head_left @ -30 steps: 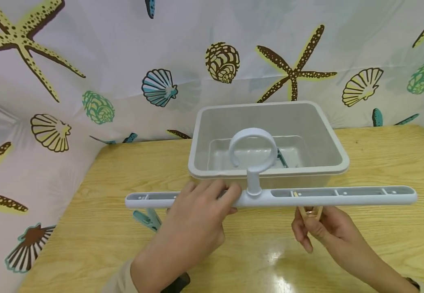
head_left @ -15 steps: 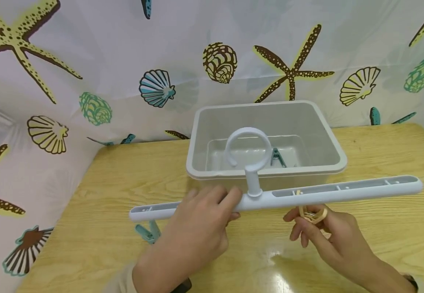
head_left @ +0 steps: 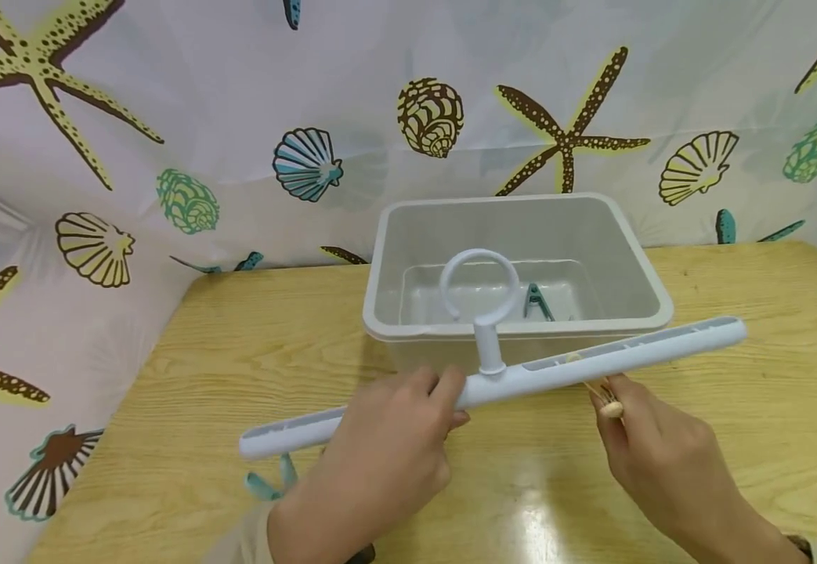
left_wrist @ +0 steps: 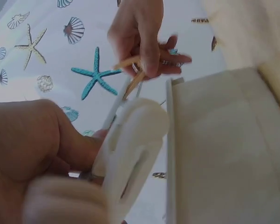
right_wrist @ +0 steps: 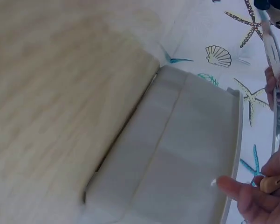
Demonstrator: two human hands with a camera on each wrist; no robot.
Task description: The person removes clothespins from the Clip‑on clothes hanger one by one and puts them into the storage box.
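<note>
My left hand [head_left: 394,454] grips a pale grey-blue clip hanger [head_left: 641,352] around its long bar, just left of the round hook. The bar slants, its right end higher than its left. My right hand [head_left: 669,454] pinches a peach clothespin [head_left: 611,409] below the bar's right half; the clothespin's upper tip shows in a slot of the bar. In the left wrist view this orange-looking clothespin [left_wrist: 136,70] sits between thumb and fingers. Under the bar's left end hangs a teal clothespin [head_left: 270,482], partly behind my left forearm.
A light grey plastic bin [head_left: 521,333] stands behind the hanger on a wood-grain table [head_left: 274,337]. Inside lies a dark teal clothespin [head_left: 536,303]. A white curtain [head_left: 352,94] printed with shells and starfish hangs along the back and left.
The hanger bar has tilted from level, right end up and left end down. My right hand has turned over with the peach clothespin, which has swung to point more toward me.
</note>
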